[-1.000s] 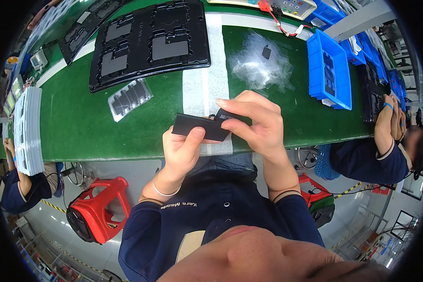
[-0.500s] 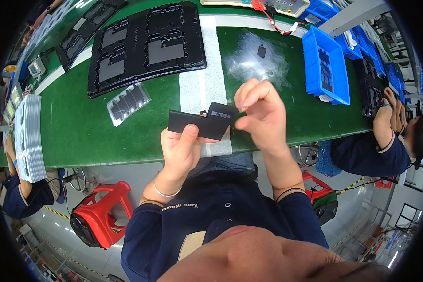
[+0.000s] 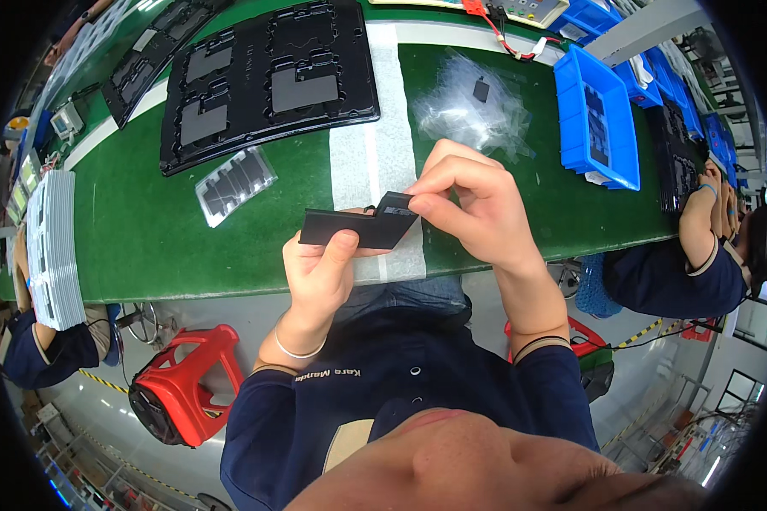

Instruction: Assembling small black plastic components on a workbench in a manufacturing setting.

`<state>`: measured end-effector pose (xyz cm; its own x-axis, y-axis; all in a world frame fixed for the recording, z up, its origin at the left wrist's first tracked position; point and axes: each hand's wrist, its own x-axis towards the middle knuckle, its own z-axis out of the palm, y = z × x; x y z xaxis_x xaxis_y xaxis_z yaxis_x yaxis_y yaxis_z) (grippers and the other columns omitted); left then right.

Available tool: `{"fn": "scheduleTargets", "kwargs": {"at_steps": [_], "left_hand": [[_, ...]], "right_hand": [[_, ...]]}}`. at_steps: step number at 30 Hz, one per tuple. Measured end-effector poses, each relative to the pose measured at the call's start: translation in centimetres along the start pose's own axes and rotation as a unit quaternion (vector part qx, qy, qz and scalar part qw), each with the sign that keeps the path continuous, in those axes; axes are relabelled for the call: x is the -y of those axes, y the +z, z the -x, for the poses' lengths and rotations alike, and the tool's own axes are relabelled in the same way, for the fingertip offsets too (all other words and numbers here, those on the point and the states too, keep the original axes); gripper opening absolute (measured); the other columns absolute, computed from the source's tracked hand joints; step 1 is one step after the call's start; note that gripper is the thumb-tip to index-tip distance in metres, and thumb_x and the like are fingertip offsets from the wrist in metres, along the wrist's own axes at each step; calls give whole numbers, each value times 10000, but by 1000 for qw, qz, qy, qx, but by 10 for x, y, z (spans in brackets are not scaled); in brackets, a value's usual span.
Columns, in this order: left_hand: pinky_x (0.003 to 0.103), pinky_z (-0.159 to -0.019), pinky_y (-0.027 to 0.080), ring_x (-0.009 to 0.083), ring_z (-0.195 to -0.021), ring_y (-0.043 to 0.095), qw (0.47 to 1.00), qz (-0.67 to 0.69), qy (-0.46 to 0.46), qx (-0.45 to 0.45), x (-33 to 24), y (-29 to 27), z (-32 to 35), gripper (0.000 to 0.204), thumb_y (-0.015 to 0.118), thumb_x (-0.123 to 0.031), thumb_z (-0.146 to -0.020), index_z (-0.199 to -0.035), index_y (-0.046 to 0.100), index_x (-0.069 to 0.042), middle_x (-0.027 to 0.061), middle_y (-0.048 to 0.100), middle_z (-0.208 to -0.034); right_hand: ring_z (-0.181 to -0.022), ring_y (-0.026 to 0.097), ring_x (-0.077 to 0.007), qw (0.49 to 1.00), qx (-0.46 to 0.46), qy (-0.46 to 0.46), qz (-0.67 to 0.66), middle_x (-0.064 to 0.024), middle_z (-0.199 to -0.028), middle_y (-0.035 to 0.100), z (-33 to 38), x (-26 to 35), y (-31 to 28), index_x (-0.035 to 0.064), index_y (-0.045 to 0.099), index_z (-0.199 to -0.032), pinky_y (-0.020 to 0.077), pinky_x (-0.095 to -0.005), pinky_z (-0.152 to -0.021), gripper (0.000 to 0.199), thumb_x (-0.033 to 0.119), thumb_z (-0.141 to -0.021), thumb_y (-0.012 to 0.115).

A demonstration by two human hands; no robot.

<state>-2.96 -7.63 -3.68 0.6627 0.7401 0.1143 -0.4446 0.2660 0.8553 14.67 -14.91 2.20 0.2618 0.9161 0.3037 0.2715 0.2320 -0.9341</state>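
In the head view, you've got the black part (image 3: 368, 230) up over the desk (image 3: 136, 234) near its front edge. Your left hand (image 3: 314, 274) has it clamped, thumb on top, and your right hand's (image 3: 479, 206) fingers are pinched narrow on its right corner. Can't really tell if there's film there too, tbh. Looks like fine corner work to me, so the next move calls for a steady left hold and light right fingertips.
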Motion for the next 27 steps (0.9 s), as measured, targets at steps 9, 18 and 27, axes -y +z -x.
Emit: {"fn": "scheduleTargets", "kwargs": {"at_steps": [9, 18, 27], "left_hand": [[374, -682, 584, 346, -830, 657, 998, 65, -17, -13, -2, 11, 0, 353, 512, -244, -931, -1100, 533, 65, 235, 617, -976], [407, -748, 575, 351, -915, 635, 992, 124, -13, 8, -5, 12, -1, 355, 495, -200, -941, -1122, 511, 105, 242, 597, -1035], [402, -762, 572, 325, -925, 631, 996, 85, -22, -3, 2, 13, 4, 313, 498, -141, -935, -1117, 519, 112, 229, 599, -1040]], "right_hand": [[-710, 553, -98, 993, -15, 72, -97, -42, -786, 616, -2, 0, -1, -1, 657, -809, 425, -233, -621, 85, 60, -833, 602], [-659, 504, -80, 998, -36, 43, -19, -34, -755, 571, 1, -3, 8, -10, 623, -801, 392, -213, -574, 98, 78, -842, 609], [-618, 489, -85, 997, -55, 7, 44, -32, -717, 575, 1, -4, 7, -5, 639, -780, 384, -220, -550, 49, 31, -760, 664]]}}
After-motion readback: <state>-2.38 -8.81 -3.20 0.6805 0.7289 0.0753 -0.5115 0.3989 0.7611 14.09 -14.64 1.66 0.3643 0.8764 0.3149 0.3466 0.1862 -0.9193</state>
